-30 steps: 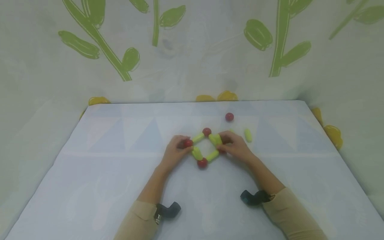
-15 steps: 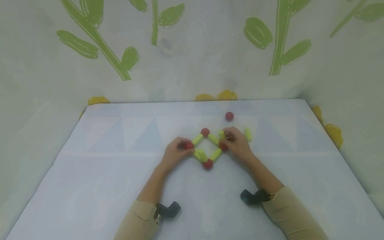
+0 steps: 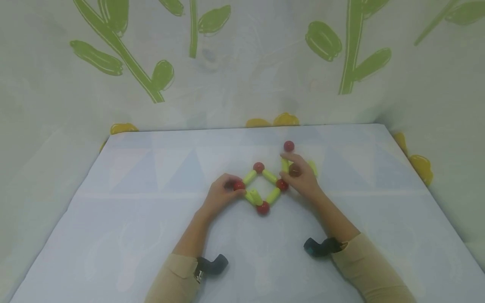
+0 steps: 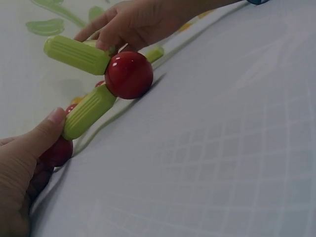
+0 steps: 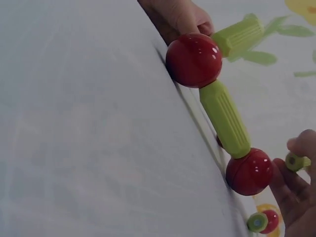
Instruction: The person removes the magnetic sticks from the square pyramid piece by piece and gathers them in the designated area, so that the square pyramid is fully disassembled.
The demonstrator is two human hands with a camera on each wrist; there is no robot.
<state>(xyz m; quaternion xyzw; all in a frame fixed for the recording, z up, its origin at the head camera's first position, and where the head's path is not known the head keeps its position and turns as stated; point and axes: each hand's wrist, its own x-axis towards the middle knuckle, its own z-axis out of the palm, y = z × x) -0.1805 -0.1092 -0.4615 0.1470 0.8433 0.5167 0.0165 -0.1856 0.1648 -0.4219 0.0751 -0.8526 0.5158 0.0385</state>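
A diamond of red balls and light green rods lies on the white table, seen in the head view. My left hand (image 3: 221, 191) grips its left ball (image 3: 238, 185) between thumb and fingers. From the front ball (image 4: 129, 75) another green rod (image 4: 76, 54) sticks up at a slant. The right ball (image 3: 282, 184) and back ball (image 3: 259, 167) lie untouched. Just behind the right ball, my right hand (image 3: 303, 176) pinches a loose green rod (image 3: 285, 164) between thumb and fingertips; the right wrist view shows its end face.
A single red ball (image 3: 289, 146) lies behind the right hand. A loose green rod (image 3: 313, 167) sits to that hand's right, partly covered by it. The cloth-like wall with printed leaves rises at the table's back edge (image 3: 212, 129).
My right hand has moved back and away from the right ball, carrying the green rod. The front of the diamond has shifted slightly right; my left hand keeps its grip.
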